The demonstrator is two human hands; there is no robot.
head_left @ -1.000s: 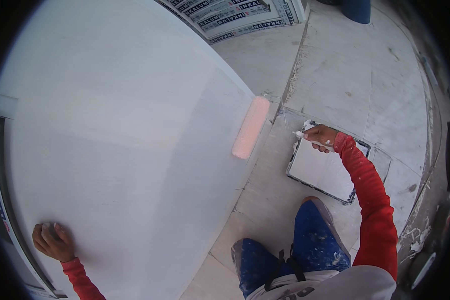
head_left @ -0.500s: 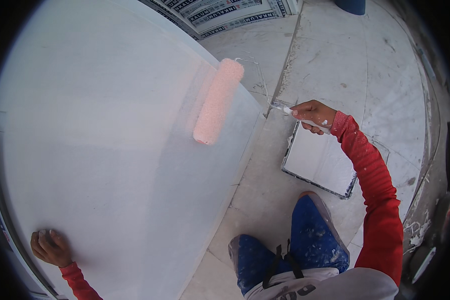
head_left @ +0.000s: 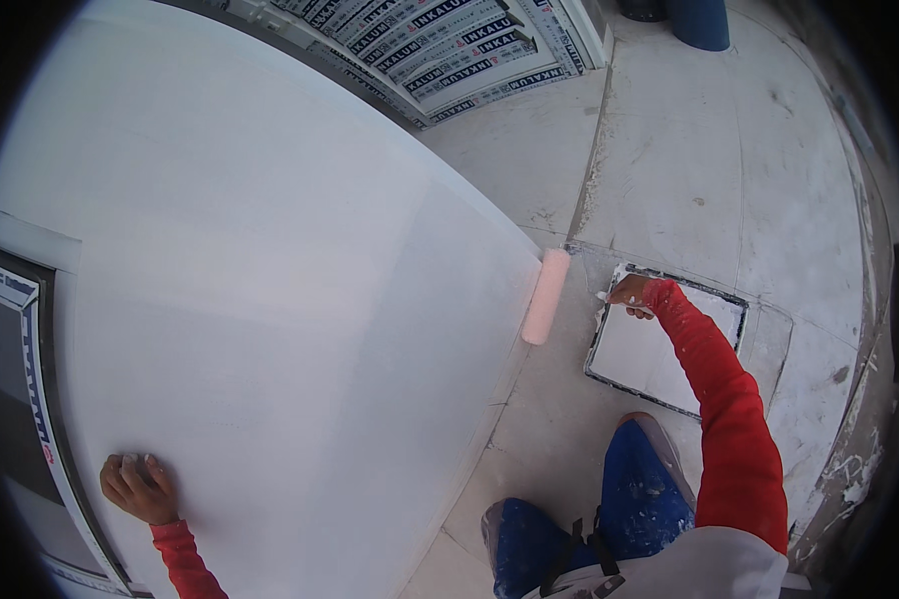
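Observation:
A paint roller with a fuzzy pale pink sleeve (head_left: pixel 546 298) is low at the right edge of the white wall (head_left: pixel 270 299), where wall and floor meet. My right hand (head_left: pixel 631 296) is closed round its handle, above the paint tray. That tray (head_left: pixel 587 367) is black-rimmed, smeared with paint and filled with white paint. My left hand (head_left: pixel 140 487) rests against the lower left of the wall, fingers slightly bent and apart, holding nothing. A greyer band (head_left: pixel 385 290) shows on the wall between the whiter part and its right edge.
At the left is a dark-framed window (head_left: pixel 30 399) with taped edges. A panel covered in printed tape (head_left: pixel 459 50) stands at the top, near a blue cylindrical container (head_left: pixel 699 22). My blue, paint-spotted trouser legs (head_left: pixel 644 479) are close below the tray. Pale tiles (head_left: pixel 669 160) make up the floor.
My right hand has lowered the roller from the wall's face, right and down to its bottom edge beside the tray. The view has shifted; my left hand stays on the wall.

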